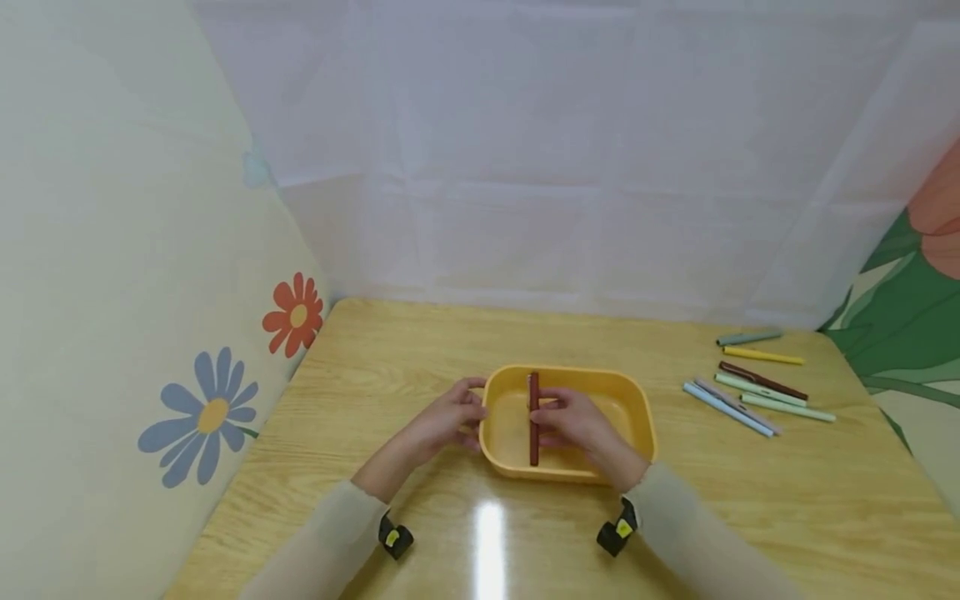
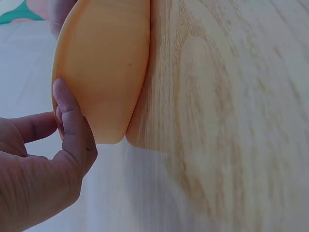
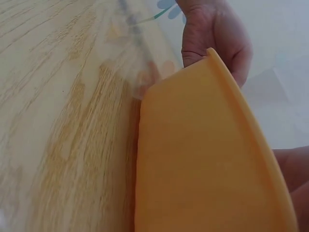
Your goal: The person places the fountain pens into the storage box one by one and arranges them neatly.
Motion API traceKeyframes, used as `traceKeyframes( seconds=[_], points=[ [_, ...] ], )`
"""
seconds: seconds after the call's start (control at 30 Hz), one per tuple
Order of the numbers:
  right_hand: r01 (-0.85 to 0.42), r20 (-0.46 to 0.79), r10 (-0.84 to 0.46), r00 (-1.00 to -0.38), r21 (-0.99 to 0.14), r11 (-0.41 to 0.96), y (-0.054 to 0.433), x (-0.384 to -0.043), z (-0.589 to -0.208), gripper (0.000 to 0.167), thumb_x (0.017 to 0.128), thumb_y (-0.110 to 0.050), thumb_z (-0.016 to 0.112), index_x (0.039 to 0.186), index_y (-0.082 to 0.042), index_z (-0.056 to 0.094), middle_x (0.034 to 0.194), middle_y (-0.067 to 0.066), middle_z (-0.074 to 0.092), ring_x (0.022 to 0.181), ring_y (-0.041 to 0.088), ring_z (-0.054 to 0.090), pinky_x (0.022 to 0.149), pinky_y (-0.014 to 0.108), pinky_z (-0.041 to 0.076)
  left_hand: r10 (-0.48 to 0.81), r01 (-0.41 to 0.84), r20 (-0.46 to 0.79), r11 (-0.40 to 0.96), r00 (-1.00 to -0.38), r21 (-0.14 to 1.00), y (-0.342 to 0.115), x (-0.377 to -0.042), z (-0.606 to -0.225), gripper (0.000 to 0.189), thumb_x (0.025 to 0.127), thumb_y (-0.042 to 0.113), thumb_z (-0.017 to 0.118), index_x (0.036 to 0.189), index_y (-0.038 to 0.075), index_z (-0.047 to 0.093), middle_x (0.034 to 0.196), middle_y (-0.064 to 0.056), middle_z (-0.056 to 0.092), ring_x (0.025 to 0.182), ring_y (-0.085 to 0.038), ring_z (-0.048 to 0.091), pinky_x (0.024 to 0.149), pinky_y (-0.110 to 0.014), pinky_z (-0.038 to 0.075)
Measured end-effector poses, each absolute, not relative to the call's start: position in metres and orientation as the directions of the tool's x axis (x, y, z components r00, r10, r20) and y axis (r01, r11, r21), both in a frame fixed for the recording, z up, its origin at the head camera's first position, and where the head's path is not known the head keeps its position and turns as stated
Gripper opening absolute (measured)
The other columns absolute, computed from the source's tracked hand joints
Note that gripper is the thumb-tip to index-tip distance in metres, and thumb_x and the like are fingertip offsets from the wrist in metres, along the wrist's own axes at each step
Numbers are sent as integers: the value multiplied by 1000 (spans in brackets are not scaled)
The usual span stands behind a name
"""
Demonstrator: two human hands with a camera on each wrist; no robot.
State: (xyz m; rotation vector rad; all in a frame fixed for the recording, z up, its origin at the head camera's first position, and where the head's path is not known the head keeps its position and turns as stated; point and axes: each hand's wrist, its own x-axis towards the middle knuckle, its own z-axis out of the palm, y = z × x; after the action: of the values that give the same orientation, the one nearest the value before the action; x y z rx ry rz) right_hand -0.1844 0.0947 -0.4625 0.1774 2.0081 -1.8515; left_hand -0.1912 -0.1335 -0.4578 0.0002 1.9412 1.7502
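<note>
A yellow rectangular tray [image 1: 506,442] with rounded corners stands on the wooden table. My left hand [image 1: 442,421] holds its left end, and in the left wrist view the thumb and fingers of that hand pinch the rim of the tray [image 2: 106,63]. Inside the tray's outline, my right hand [image 1: 573,421] grips a dark red pen [image 1: 534,446] from its right side. The pen runs from the back rim towards the front rim, left of the tray's middle. In the right wrist view the tray wall [image 3: 193,145] hides the pen and most of the right hand [image 3: 297,183].
Several pens lie loosely grouped at the table's right: a grey-green one [image 1: 750,337], a yellow one [image 1: 763,356], a dark brown one [image 1: 763,380], light green ones [image 1: 787,407] and a light blue one [image 1: 727,408]. A white sheet [image 1: 510,167] hangs behind the table [image 1: 420,333].
</note>
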Motion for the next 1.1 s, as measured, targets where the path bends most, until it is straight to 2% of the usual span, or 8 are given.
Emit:
traceKeyframes(
  seconds=[0.23,0.43,0.67,0.9,1.1],
  points=[
    [351,-373,-215,-903,-927,134,82,-187,-467,43,91,4,66,132,9,55,105,21,67,77,22,68,69,40,64,331,-334,-369,160,-869,929,-133,-191,-459,55,96,4,54,149,7,37,102,-11,50,80,-20,57,59,-29,58],
    [353,-384,-249,-889,-922,159,73,-190,-470,43,91,5,65,132,11,54,100,21,69,70,19,67,65,37,64,336,-327,-367,171,-867,929,-134,-190,-460,55,97,5,53,149,7,36,103,-11,50,83,-21,57,60,-29,58],
    [360,-401,-235,-885,-911,200,62,-191,-472,42,90,5,66,130,10,55,96,18,70,70,20,68,64,37,64,347,-314,-356,172,-868,934,-133,-188,-459,55,97,5,52,149,6,35,101,-11,50,82,-21,57,60,-28,58],
    [353,-404,-219,-888,-905,237,55,-190,-475,40,87,6,68,125,12,55,87,12,65,62,16,65,59,32,62,356,-308,-349,169,-867,936,-133,-189,-459,55,97,4,52,149,5,34,100,-10,50,81,-20,57,60,-28,58],
    [348,-405,-193,-894,-898,270,54,-190,-471,40,87,5,70,123,11,54,88,13,64,63,17,66,59,30,62,359,-312,-353,167,-864,935,-134,-190,-458,55,97,4,52,150,5,34,102,-11,50,83,-21,58,60,-28,58]
  ],
)
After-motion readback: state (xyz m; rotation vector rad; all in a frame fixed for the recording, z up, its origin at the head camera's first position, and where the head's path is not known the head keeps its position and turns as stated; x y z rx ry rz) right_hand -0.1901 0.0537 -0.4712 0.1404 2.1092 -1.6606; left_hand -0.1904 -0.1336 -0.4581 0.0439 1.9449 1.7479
